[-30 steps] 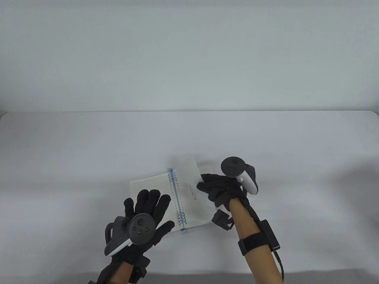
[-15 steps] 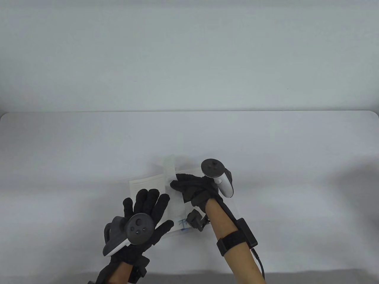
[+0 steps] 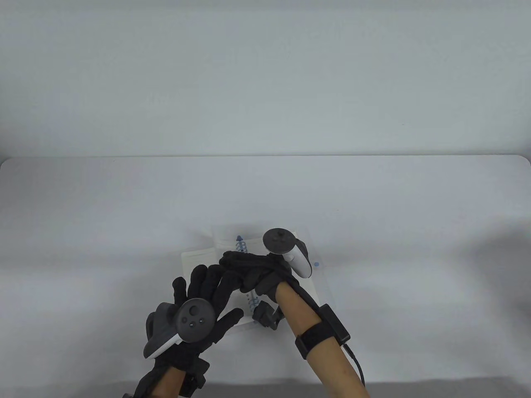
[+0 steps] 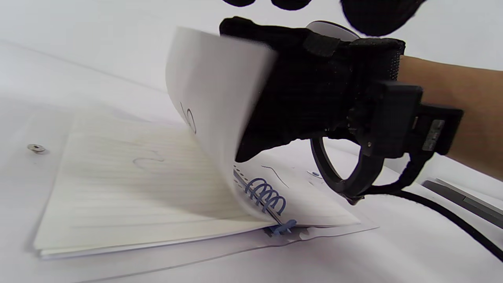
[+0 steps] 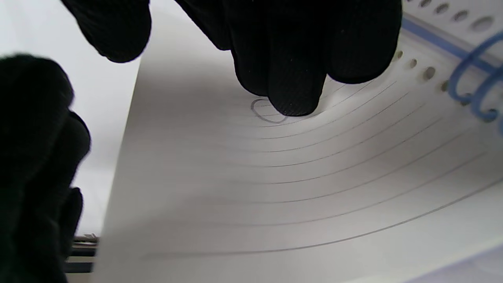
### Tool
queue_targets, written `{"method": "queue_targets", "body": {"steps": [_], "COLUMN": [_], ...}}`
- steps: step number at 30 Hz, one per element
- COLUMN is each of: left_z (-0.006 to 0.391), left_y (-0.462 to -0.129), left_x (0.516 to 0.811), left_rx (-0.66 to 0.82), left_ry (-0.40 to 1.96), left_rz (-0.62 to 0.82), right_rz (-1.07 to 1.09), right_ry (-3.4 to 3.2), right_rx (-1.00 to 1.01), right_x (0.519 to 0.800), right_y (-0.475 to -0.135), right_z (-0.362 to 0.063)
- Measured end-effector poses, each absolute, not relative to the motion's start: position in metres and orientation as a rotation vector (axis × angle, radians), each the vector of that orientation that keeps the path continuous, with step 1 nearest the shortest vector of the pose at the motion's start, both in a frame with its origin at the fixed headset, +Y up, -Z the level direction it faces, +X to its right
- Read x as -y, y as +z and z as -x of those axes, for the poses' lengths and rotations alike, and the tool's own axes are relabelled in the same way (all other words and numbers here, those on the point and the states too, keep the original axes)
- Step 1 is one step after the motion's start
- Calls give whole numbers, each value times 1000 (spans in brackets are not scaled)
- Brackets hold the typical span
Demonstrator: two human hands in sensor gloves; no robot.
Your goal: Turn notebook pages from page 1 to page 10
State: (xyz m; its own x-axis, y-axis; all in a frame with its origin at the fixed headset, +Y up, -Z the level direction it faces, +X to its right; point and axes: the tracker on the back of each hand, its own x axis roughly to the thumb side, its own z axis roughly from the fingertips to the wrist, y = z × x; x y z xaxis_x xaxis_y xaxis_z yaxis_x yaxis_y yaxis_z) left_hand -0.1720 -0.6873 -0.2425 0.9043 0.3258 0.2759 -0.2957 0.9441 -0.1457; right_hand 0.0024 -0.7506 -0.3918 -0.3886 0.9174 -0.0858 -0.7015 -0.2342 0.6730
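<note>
1. The notebook is lying open on the white counter, near its front edge, its blue spiral running between the two stacks.
2. The right hand is crossing over the spiral, its fingers pressing against a curved page that is standing above the left stack; its grip is curled on that page.
3. The left hand is lying flat and spread on the left stack, gripping nothing, and the right fingers are overlapping its fingertips from above.
4. A small metal stud is sitting on the counter beside the notebook.
5. Compared with a second ago, the right hand has swept leftward across the spiral, carrying the page marked 6 with it; the left hand has stayed put.
</note>
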Motion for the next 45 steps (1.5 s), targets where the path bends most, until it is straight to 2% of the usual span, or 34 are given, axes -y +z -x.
{"method": "queue_targets", "body": {"steps": [7,11,19,26,33,45], "left_z": [172,172,170,170,169,168], "left_y": [-243,-244,-244,-244,-244,-244], "left_x": [688,689,690,690,690,690], "left_rx": [300,298,301,304,307,315], "left_ry": [320,320,313,312,312,316], "left_rz": [105,119,127,125,129,128], "right_rz": [-362,-337,-258,-271,-239,-294], "right_ry": [1829,2088,2460,2815,2918,2861], "right_rx": [-634,-435,-248,-352,-497,-368], "right_x": [740,732,745,769,780,768], "right_y": [-406,-413,-421,-422,-423,-421], "right_z": [-31,-53,-75,-78,-80,-75]}}
